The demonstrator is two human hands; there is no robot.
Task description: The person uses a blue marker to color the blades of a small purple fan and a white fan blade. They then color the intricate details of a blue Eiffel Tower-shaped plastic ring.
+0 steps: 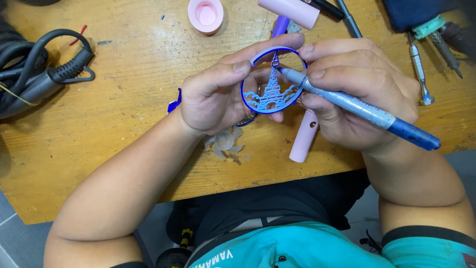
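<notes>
a worn wooden table (124,99) lies under both hands. the left hand (213,97) pinches a blue ring ornament (272,84); the right hand (362,94) grips a blue pen tool (357,106) touching its thin tower cutout, which too much pressure could snap.

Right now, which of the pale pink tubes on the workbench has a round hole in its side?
The pink tube lying below the right hand, near the bench's front edge: a small round hole shows in its upper part. The thicker pink tube at the top edge shows none.
</notes>
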